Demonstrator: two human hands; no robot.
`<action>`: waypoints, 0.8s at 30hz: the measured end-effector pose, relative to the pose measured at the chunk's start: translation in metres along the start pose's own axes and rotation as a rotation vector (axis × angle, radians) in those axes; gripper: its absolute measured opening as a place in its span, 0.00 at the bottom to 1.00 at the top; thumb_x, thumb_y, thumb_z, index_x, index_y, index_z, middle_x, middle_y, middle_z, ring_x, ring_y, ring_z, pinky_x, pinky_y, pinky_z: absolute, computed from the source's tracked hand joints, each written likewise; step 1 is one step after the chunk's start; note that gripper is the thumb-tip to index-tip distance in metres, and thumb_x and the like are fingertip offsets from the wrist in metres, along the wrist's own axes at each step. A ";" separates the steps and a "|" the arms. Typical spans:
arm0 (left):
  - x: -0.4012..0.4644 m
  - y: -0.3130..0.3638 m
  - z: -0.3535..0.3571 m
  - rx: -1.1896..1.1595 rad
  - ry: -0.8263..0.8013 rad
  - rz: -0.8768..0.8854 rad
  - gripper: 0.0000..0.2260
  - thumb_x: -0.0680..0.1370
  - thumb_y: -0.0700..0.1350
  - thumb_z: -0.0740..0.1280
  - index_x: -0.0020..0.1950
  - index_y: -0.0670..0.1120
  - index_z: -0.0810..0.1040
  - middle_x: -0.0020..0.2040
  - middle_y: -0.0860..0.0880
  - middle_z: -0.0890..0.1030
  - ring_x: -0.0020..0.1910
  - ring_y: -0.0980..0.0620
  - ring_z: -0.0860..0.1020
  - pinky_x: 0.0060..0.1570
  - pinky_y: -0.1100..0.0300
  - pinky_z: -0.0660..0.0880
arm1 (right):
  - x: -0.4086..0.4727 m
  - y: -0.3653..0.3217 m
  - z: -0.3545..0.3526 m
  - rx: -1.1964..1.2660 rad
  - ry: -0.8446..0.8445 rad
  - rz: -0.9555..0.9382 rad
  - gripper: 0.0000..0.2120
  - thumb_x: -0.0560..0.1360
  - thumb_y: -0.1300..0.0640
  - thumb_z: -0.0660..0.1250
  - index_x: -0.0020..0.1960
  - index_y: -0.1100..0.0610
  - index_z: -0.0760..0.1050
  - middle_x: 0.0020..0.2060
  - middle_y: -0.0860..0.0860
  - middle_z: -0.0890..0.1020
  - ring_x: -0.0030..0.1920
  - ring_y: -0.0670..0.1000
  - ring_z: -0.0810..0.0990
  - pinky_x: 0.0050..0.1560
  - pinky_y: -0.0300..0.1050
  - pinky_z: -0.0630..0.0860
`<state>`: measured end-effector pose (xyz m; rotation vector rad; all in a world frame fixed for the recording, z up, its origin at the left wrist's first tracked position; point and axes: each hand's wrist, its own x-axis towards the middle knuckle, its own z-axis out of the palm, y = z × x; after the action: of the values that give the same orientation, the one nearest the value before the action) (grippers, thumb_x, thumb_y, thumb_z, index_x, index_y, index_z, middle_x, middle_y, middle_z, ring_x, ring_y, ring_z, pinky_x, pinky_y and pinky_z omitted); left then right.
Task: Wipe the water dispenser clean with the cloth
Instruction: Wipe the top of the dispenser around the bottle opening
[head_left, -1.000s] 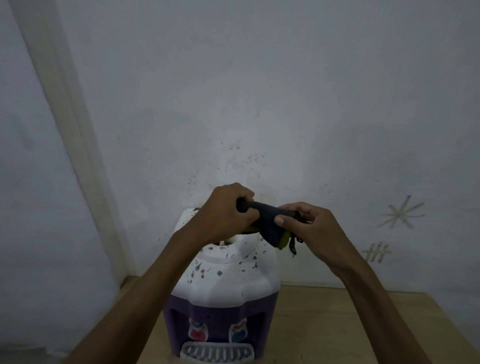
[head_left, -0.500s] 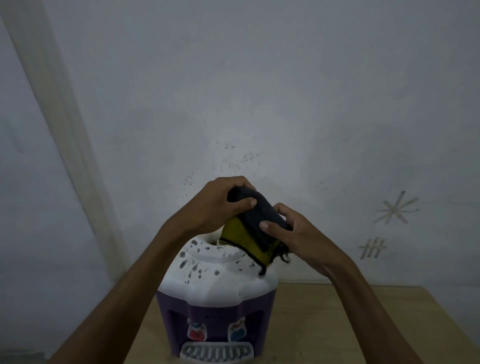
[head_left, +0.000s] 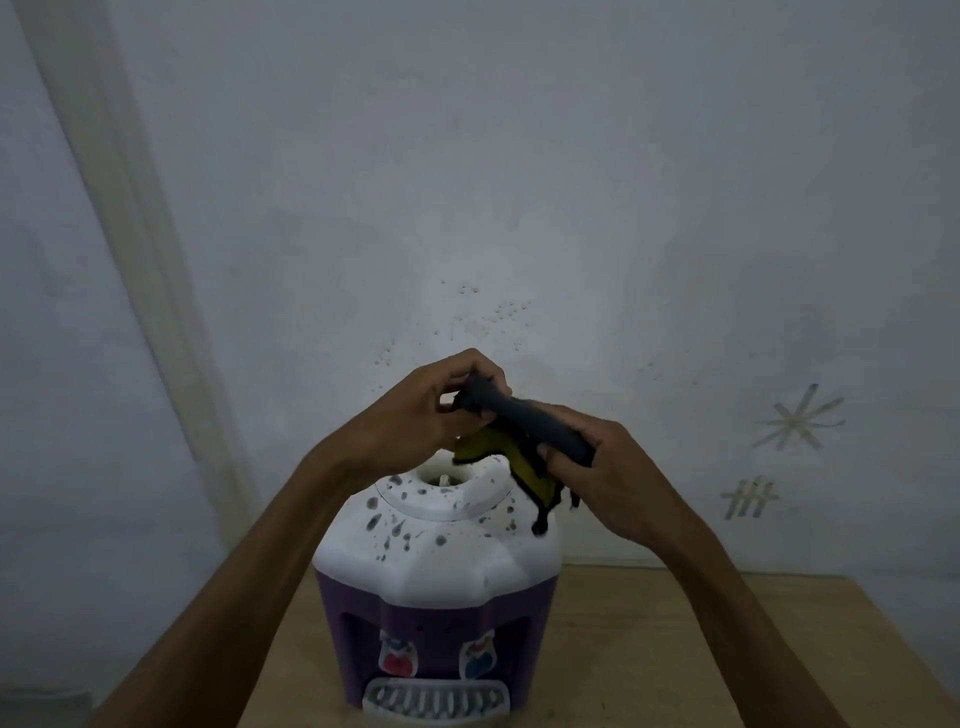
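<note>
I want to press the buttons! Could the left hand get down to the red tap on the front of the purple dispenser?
Probably yes, but not freely: the left hand grips the dark and yellow cloth above the dispenser's spotted white top. Nothing blocks the red tap on the purple front.

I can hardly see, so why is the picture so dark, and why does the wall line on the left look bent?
Head view: the room is dim and bluish, with a brighter patch on the wall above the hands. The wide lens makes the pale strip lean. The cloth and water dispenser look a bit soft, yet the dark spots on its white top show clearly. No glare anywhere.
</note>
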<state>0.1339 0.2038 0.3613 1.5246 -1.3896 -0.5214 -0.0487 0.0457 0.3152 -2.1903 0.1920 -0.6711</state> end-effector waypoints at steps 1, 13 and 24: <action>-0.001 0.000 0.001 -0.001 -0.007 -0.010 0.10 0.83 0.34 0.64 0.58 0.49 0.77 0.58 0.50 0.81 0.59 0.49 0.80 0.54 0.46 0.84 | 0.001 0.003 0.003 -0.111 0.070 -0.091 0.23 0.81 0.64 0.66 0.71 0.43 0.75 0.51 0.41 0.83 0.48 0.42 0.81 0.46 0.31 0.74; -0.008 0.006 0.006 -0.448 -0.110 -0.081 0.06 0.83 0.39 0.64 0.57 0.40 0.79 0.62 0.39 0.81 0.63 0.41 0.80 0.61 0.50 0.79 | -0.011 0.018 0.016 -0.663 0.273 -0.378 0.26 0.86 0.41 0.49 0.80 0.49 0.65 0.66 0.53 0.74 0.56 0.51 0.80 0.48 0.38 0.82; -0.008 0.015 0.015 -0.183 -0.175 -0.102 0.15 0.80 0.39 0.72 0.65 0.47 0.76 0.60 0.45 0.83 0.60 0.45 0.83 0.62 0.45 0.80 | -0.022 -0.022 0.006 0.286 -0.060 0.153 0.22 0.82 0.42 0.62 0.74 0.45 0.65 0.54 0.53 0.86 0.54 0.55 0.86 0.52 0.53 0.84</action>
<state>0.1116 0.2075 0.3654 1.4323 -1.3596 -0.8394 -0.0658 0.0714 0.3200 -1.8972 0.2161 -0.5125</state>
